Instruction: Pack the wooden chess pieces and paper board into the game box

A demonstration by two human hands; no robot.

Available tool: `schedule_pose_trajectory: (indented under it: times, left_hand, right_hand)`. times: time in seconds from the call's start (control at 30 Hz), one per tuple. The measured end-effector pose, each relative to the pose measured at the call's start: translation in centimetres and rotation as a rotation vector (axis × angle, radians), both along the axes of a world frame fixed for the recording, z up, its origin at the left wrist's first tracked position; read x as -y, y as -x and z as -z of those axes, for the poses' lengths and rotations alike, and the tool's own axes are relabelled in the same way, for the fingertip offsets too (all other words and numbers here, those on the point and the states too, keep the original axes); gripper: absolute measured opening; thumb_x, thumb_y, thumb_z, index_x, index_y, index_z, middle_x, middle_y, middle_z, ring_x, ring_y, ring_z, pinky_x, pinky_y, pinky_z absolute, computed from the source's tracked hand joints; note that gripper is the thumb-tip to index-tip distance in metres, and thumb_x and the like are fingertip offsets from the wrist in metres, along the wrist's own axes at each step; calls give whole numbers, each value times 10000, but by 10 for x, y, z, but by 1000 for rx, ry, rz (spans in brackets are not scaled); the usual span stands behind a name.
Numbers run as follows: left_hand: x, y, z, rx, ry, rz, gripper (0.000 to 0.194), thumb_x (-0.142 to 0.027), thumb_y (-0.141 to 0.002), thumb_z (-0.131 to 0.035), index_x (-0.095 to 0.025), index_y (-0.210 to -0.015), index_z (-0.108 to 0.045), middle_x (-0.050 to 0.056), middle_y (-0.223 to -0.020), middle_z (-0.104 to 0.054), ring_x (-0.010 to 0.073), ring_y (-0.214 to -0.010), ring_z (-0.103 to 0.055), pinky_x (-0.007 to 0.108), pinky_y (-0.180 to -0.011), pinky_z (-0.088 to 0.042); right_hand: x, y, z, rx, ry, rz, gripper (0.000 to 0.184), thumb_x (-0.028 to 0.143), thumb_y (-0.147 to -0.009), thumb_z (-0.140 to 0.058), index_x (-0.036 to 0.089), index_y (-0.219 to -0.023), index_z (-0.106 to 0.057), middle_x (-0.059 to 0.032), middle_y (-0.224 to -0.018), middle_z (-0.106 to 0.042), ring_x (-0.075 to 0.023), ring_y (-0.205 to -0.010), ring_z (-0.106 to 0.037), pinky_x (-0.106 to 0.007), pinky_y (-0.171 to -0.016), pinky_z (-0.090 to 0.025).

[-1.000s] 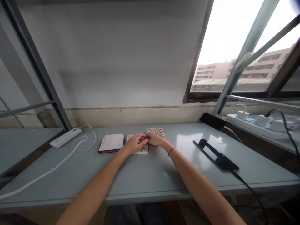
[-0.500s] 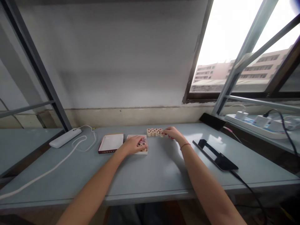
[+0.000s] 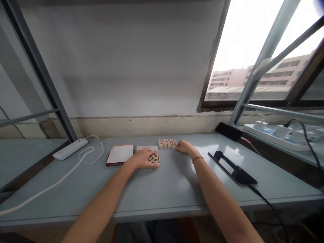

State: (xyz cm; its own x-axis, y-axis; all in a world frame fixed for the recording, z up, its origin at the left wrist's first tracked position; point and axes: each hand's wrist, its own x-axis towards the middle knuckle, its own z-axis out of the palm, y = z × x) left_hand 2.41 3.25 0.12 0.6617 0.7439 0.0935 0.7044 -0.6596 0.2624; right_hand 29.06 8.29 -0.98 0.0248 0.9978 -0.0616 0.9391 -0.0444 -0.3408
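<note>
Xiangqi pieces [image 3: 165, 143], round and cream with dark markings, stand packed in two short rows on the desk. My right hand [image 3: 186, 147], a red string around its wrist, has its fingertips closed at the right end of the front row, on a xiangqi piece [image 3: 174, 145]. Over a shallow white box [image 3: 159, 152] rests my left hand [image 3: 143, 158], thumb along the front wall and fingers apart from it. Between thumb and fingers a few black-marked xiangqi pieces [image 3: 155, 158] show inside the box; the hand hides the rest.
Left of the box lies a red-sided lid [image 3: 121, 154], white inside up. A white power strip [image 3: 70, 149] with a looping cable sits at the far left. On the right are a dark tablet-like device [image 3: 234, 168], another dark device [image 3: 229, 131] and a loaded power strip [image 3: 275, 136].
My left thumb has moved from over the pieces to the box's front edge, uncovering pieces. My right hand has lowered slightly and its fingers have drawn together at the front row's end.
</note>
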Motion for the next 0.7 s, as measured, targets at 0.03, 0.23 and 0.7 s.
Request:
schedule_pose_trajectory:
  times: [0.03, 0.23, 0.7]
  left_hand:
    - [0, -1, 0, -5, -6, -8, 660, -644, -675, -554, -220, -1181, -536, 90, -1168, -571, 280, -1072, -512, 360, -911, -374]
    - [2, -2, -1, -22, -7, -32, 635, -648, -687, -538, -241, -1175, -534, 88, -1159, -572, 272, -1060, -515, 360, -914, -368]
    - [2, -1, -3, -18, -13, -48, 694, -692, -689, -490, -260, -1233, -487, 92, -1198, -560, 284, -1110, -483, 378, -951, -317]
  right_hand:
    - [0, 1, 1, 5, -7, 5, 145, 253, -651, -544, 163, -540, -574, -46, -525, -523, -121, -466, -435, -240, -443, -263]
    - [-1, 4, 2, 24, -22, 17, 142, 234, -678, -524, 149, -639, -632, -102, -636, -607, -159, -543, -531, -241, -473, -293]
    - [23, 47, -24, -297, -41, -332, 292, 359, -818, -413, 196, -918, -634, 6, -637, -554, -95, -539, -437, -190, -483, -309]
